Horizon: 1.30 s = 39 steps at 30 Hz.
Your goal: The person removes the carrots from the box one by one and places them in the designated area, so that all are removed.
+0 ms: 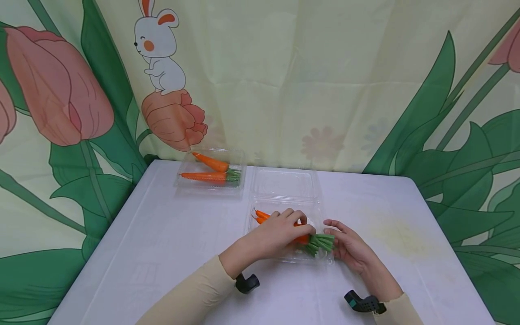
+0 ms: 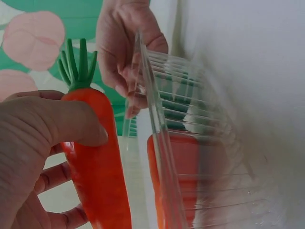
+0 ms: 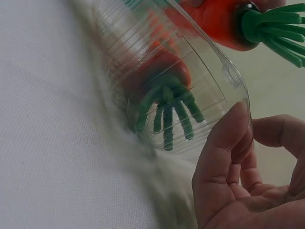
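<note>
My left hand (image 1: pixel 280 232) grips an orange carrot (image 2: pixel 97 162) with a green, many-stalked top, thumb on one side and fingers behind it. The carrot is held over an open clear plastic box (image 1: pixel 314 210), its top pointing right. Through the box's ribbed wall another carrot (image 3: pixel 157 71) shows lying inside, its green stalks near the right end. At that end my right hand (image 1: pixel 353 250) pinches the box's rim between thumb and finger, as the right wrist view shows. In the head view, the left hand hides much of both carrots.
The box's clear lid (image 1: pixel 286 183) lies folded back on the far side. Another clear box (image 1: pixel 177 183) stands at the table's back left, holding an upper carrot (image 1: pixel 211 161) and a lower carrot (image 1: pixel 203 178). A printed curtain (image 1: pixel 264 81) hangs behind the white table (image 1: pixel 195 225).
</note>
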Motion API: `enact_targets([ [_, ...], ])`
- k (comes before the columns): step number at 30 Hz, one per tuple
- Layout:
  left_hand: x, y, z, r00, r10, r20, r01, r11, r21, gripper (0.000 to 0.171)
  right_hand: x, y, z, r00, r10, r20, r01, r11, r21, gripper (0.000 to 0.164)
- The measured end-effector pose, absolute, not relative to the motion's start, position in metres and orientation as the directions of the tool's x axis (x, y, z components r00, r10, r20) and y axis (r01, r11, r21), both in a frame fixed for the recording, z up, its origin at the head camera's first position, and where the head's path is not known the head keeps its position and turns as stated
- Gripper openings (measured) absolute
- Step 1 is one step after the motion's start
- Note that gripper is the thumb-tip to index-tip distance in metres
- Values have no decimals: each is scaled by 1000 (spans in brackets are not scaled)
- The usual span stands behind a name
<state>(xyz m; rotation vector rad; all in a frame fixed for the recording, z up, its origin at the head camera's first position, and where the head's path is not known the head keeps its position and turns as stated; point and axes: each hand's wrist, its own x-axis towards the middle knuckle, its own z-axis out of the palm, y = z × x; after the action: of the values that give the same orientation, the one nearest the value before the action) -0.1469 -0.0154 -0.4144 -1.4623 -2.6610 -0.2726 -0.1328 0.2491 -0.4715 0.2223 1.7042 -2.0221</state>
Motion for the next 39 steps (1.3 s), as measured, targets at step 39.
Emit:
enact_targets([
  [39,-147,-31,-394,-855,507,110,349,404,846,43,-133,246,-471,-870,-236,-432,464,-99,-880,43],
])
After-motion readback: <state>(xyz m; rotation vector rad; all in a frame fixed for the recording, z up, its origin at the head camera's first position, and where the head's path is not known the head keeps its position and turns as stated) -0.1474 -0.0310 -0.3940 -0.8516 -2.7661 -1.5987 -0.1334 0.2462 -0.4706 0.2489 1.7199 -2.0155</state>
